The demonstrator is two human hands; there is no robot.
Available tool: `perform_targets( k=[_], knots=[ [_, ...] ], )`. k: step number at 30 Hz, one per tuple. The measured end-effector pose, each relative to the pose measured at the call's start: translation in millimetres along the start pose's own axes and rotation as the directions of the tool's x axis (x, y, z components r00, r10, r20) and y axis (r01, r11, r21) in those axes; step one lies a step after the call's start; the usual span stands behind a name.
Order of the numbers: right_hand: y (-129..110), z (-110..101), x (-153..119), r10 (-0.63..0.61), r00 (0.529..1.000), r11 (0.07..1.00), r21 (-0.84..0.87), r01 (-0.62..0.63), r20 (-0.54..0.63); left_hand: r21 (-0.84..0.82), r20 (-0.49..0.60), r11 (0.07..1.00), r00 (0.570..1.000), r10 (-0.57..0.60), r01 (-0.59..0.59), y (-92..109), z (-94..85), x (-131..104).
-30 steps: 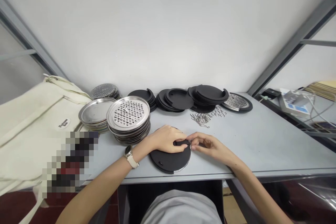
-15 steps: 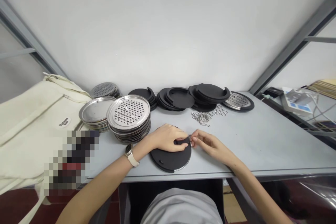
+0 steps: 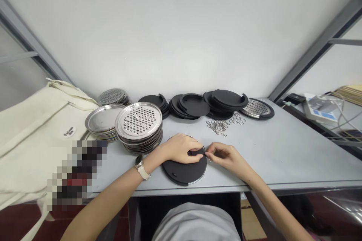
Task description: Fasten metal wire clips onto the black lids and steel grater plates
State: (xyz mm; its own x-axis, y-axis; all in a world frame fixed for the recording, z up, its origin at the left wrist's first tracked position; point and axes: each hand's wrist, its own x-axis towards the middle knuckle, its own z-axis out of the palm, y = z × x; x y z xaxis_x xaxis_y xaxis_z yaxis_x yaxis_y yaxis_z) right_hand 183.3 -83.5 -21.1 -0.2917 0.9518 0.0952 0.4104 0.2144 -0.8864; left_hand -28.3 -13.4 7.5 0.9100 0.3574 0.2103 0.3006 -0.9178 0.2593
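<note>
Near the table's front edge lies a black round disc (image 3: pixel 183 171) with a raised partial rim and a small dark slot. My left hand (image 3: pixel 182 148) rests across its upper part, thumb and fingers closed around a raised black piece near the right side. Just beyond the disc's right edge, my right hand (image 3: pixel 223 154) has thumb and forefinger pinched together, close to the left fingertips. A bit of thin shiny metal shows near that pinch, too small to make out fully.
Left of the disc stand stacks of perforated metal grater discs (image 3: pixel 138 120) and plain metal discs (image 3: pixel 106 118). Black round holders (image 3: pixel 195 104) are piled along the wall, near metal hooks (image 3: pixel 217 126) and rings (image 3: pixel 236 119). A grater in a black holder (image 3: pixel 256 108) lies right; a cream bag (image 3: pixel 42 128) left.
My right hand has shifted slightly, its finger and thumb now pinched closer to the disc's edge. My left hand and the disc have barely moved.
</note>
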Motion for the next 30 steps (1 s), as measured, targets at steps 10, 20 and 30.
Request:
perform_targets(
  k=[10, 20, 30],
  knots=[
    [-5, -1, -4, 0.027, 0.997, 0.99, 0.138, -0.036, 0.066, 0.008, 0.004, 1.0, 1.0, -0.017, 0.017, -3, 2.1, 0],
    [-16, 7, -9, 0.094, 0.996, 0.989, 0.112, -0.093, 0.0, 0.02, -0.003, 1.0, 1.0, -0.005, 0.005, -2, 1.5, 0],
    [-26, 18, -10, 0.094, 0.99, 0.995, -0.029, -0.098, -0.105, 0.022, 0.009, 1.0, 1.0, -0.009, 0.009, 0, 0.5, 1]
  ],
)
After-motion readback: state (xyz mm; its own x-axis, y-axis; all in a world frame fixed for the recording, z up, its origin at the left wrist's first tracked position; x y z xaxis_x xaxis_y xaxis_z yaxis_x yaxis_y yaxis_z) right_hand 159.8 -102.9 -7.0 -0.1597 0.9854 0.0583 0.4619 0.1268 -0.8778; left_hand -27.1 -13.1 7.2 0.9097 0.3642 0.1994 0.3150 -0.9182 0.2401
